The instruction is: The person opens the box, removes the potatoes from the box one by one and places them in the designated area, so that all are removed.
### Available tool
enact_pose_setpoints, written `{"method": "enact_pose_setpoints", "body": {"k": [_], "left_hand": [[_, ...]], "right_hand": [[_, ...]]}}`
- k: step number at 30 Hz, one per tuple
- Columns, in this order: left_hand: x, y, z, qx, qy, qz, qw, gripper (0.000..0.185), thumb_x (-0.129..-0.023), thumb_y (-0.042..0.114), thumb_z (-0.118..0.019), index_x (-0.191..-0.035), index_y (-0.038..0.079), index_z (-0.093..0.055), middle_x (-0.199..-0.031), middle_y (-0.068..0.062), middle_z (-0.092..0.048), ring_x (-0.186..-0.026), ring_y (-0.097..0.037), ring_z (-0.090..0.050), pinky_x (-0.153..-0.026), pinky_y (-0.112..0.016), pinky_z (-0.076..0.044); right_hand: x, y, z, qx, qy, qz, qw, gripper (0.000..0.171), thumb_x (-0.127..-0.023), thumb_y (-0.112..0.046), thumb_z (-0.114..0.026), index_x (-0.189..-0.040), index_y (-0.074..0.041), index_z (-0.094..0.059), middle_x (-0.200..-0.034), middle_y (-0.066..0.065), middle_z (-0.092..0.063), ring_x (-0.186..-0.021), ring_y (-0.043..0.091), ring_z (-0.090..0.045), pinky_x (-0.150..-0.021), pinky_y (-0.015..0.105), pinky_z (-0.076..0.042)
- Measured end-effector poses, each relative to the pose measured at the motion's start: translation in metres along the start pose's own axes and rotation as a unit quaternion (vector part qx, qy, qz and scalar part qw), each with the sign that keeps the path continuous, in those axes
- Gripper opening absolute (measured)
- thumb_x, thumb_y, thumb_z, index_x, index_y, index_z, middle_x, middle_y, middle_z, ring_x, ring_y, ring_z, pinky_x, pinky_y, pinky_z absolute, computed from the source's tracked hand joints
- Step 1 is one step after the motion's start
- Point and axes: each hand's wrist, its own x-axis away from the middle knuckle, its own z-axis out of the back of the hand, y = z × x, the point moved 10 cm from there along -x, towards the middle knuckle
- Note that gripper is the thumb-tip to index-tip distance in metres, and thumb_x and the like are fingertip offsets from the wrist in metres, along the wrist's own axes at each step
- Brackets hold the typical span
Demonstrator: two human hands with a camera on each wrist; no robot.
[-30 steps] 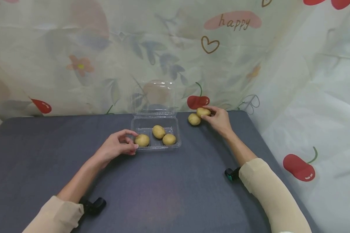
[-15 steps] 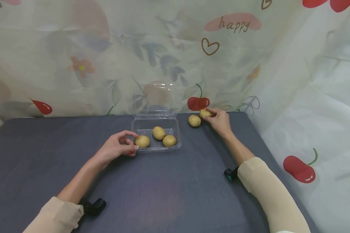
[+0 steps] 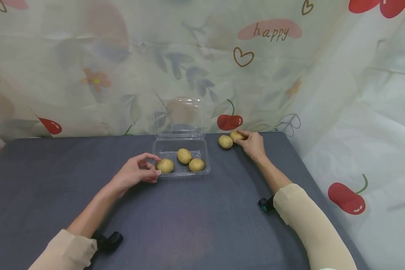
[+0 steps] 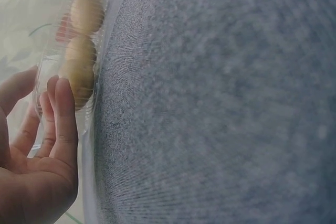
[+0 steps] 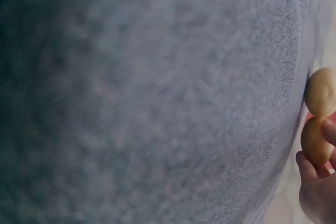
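Note:
A clear plastic clamshell box (image 3: 204, 173) stands with its lid raised at the back of the dark table. Inside lie three potatoes: one at the left end (image 3: 165, 165), one in the middle (image 3: 184, 156) and one at the right (image 3: 196, 165). My left hand (image 3: 136, 169) holds the box's left end, thumb and fingers curved about its wall; the left wrist view shows this hand (image 4: 42, 150) close up. Between thumb and fingers, my right hand (image 3: 252, 144) pinches a potato (image 3: 237, 135). Another potato (image 3: 225, 141) rests on the table, touching or nearly touching the pinched one.
A patterned curtain (image 3: 121, 67) hangs right behind the table's back edge, with a pale sheet (image 3: 374, 131) along the right side. Dark grey cloth (image 3: 189, 225) covers the table. Black wrist cameras (image 3: 109, 242) sit on both forearms.
My right hand has lowered its potato slightly, beside the one on the table. The left hand stays at the box. The whole view has shifted a little downward.

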Motion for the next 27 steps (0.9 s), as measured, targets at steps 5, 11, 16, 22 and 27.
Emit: {"method": "enact_pose_setpoints", "body": {"k": [5, 11, 16, 22, 27], "left_hand": [[0.001, 0.001, -0.001, -0.001, 0.001, 0.0, 1.0, 0.052, -0.09, 0.011, -0.075, -0.135, 0.003, -0.051, -0.089, -0.012, -0.061, -0.084, -0.029, -0.07, -0.081, -0.041, -0.06], [0.002, 0.001, -0.001, -0.004, 0.003, 0.001, 1.0, 0.053, -0.09, 0.012, -0.075, -0.135, 0.002, -0.05, -0.09, -0.012, -0.062, -0.084, -0.03, -0.07, -0.08, -0.041, -0.06], [0.003, 0.001, 0.0, -0.004, 0.004, 0.0, 1.0, 0.053, -0.09, 0.012, -0.075, -0.136, 0.003, -0.05, -0.091, -0.013, -0.062, -0.085, -0.031, -0.069, -0.08, -0.042, -0.06], [0.002, 0.0, 0.0, -0.002, 0.003, 0.002, 1.0, 0.054, -0.089, 0.014, -0.076, -0.136, 0.003, -0.05, -0.091, -0.013, -0.062, -0.085, -0.03, -0.069, -0.08, -0.042, -0.06], [0.0, 0.0, -0.001, -0.002, 0.003, 0.002, 1.0, 0.054, -0.089, 0.013, -0.076, -0.136, 0.003, -0.05, -0.091, -0.013, -0.063, -0.085, -0.03, -0.069, -0.08, -0.042, -0.061]], "right_hand": [[0.001, 0.002, -0.002, 0.011, -0.013, -0.006, 1.0, 0.045, -0.086, -0.024, -0.08, -0.127, -0.009, -0.069, -0.124, 0.013, -0.067, -0.115, 0.033, -0.062, -0.097, 0.045, -0.05], [0.004, 0.002, -0.004, 0.005, -0.029, -0.01, 1.0, 0.044, -0.089, -0.023, -0.077, -0.129, -0.009, -0.067, -0.127, 0.013, -0.066, -0.115, 0.033, -0.061, -0.097, 0.046, -0.05], [0.01, 0.002, -0.006, -0.011, -0.058, -0.022, 0.998, 0.045, -0.093, -0.021, -0.072, -0.135, -0.01, -0.062, -0.133, 0.014, -0.062, -0.118, 0.031, -0.059, -0.097, 0.046, -0.05], [0.012, 0.004, -0.005, -0.02, -0.064, -0.023, 0.997, 0.05, -0.094, -0.023, -0.072, -0.139, -0.01, -0.058, -0.135, 0.013, -0.061, -0.118, 0.031, -0.059, -0.097, 0.046, -0.05], [0.009, 0.003, 0.003, -0.023, -0.042, -0.027, 0.998, 0.046, -0.093, -0.022, -0.072, -0.136, -0.01, -0.062, -0.129, 0.013, -0.065, -0.116, 0.029, -0.062, -0.096, 0.046, -0.052]]}}
